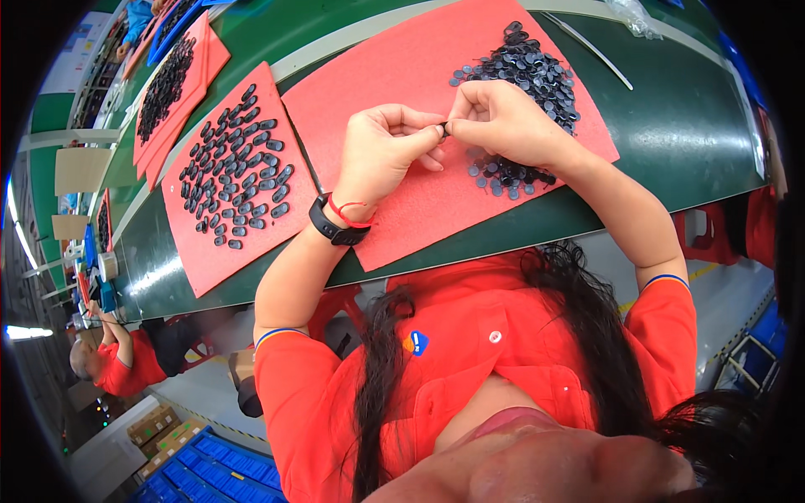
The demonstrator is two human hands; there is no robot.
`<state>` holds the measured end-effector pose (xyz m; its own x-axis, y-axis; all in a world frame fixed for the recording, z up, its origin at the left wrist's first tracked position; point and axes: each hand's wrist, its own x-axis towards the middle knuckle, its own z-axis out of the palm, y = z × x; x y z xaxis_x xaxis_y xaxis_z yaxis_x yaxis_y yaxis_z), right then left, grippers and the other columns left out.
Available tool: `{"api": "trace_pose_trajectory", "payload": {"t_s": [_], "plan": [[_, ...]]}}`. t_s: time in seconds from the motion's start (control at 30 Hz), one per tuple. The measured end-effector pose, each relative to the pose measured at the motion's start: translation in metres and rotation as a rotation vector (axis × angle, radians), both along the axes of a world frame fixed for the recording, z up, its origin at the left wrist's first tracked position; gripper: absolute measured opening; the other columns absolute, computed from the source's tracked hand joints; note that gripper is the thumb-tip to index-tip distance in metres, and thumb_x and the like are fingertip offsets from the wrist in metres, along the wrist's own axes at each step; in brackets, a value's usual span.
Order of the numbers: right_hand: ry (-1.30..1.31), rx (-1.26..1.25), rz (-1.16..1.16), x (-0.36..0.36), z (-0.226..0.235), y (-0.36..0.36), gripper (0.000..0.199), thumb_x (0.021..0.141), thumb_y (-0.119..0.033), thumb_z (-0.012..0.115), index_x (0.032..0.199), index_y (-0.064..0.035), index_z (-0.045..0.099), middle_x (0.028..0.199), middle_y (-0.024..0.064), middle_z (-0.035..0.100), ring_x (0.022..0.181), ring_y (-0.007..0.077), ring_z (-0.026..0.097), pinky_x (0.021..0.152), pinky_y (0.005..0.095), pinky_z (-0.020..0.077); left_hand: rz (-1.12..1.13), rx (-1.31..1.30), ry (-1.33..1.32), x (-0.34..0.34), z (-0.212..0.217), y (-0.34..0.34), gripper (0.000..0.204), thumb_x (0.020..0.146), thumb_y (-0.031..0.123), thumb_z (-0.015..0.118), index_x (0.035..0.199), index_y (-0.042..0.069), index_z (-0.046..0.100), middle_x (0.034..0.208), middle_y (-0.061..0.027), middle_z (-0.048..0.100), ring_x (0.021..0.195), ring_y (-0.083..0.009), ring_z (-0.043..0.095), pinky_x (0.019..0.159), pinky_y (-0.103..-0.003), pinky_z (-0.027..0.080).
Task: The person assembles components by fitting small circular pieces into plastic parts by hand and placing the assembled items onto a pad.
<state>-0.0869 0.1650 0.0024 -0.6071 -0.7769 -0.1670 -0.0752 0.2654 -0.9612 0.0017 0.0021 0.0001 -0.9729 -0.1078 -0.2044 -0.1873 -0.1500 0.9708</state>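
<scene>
Over a large pink foam sheet (335,92), my two hands meet fingertip to fingertip. A small black part (445,129) sits between them, mostly hidden by the fingers. My left hand (390,147) pinches it from the left with thumb and forefinger, the other fingers loosely curled. From the right, my right hand (503,121) closes thumb and forefinger on the same part. Behind and under the right hand lies a heap of small dark round pieces (532,75). To the left, another pink foam sheet (197,268) bears many black oval parts (239,180) laid out separately.
The foam sheets lie on a dark green table (671,109). A thin white strip (591,50) lies at the far right, near a clear plastic bag (633,17). More pink sheets with black parts (168,88) are stacked far left. A co-worker in red (130,365) sits further left.
</scene>
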Motion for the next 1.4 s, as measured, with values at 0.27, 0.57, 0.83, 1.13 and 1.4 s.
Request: {"api": "trace_pose_trajectory", "payload": {"t_s": [0.27,0.57,0.83,1.13,1.4], "plan": [[0.087,-0.05,-0.032,0.002,0.0,-0.001,0.011,0.079,-0.011,0.057,0.077,-0.0013,0.053,0.066,0.0003,0.054,0.049,0.0038,0.045,0.045,0.0181,0.0378,0.03,0.057,0.035,0.001,0.002,0.002,0.016,0.078,0.002,0.064,0.09,-0.008,0.061,0.079,-0.0133,0.065,0.06,-0.014,0.063,0.054,-0.022,0.052],[-0.148,-0.147,-0.009,-0.001,0.01,0.004,0.012,0.08,-0.013,0.058,0.079,-0.0016,0.055,0.064,-0.0003,0.054,0.048,0.002,0.043,0.043,0.0165,0.0318,-0.005,0.168,0.001,-0.001,0.005,-0.004,0.018,0.078,0.002,0.065,0.093,-0.007,0.061,0.081,-0.0132,0.065,0.065,-0.0146,0.063,0.057,-0.022,0.053],[-0.03,-0.128,-0.006,0.0,0.005,0.001,0.012,0.081,-0.012,0.059,0.078,-0.0018,0.053,0.067,-0.0013,0.054,0.055,0.0019,0.046,0.047,0.0171,0.0346,-0.011,0.097,0.024,0.0,0.0,-0.003,0.015,0.079,0.003,0.064,0.091,-0.005,0.061,0.08,-0.0111,0.065,0.064,-0.0119,0.061,0.055,-0.021,0.05],[0.038,-0.046,-0.001,0.005,0.013,-0.001,0.011,0.087,-0.012,0.057,0.087,-0.001,0.054,0.077,-0.0017,0.054,0.067,0.0025,0.048,0.06,0.0175,0.0382,0.03,-0.091,0.112,0.004,0.012,-0.01,0.015,0.077,0.006,0.063,0.086,-0.006,0.061,0.069,-0.0083,0.063,0.053,-0.01,0.059,0.048,-0.021,0.049],[0.174,-0.078,-0.019,0.006,0.017,0.002,0.012,0.088,-0.012,0.056,0.088,-0.0005,0.055,0.076,-0.0043,0.052,0.067,0.0009,0.047,0.06,0.0157,0.0371,0.452,-0.639,0.252,0.073,0.044,-0.115,0.014,0.078,0.008,0.062,0.089,0.001,0.066,0.072,-0.0058,0.065,0.058,-0.0072,0.061,0.049,-0.019,0.047]]}}
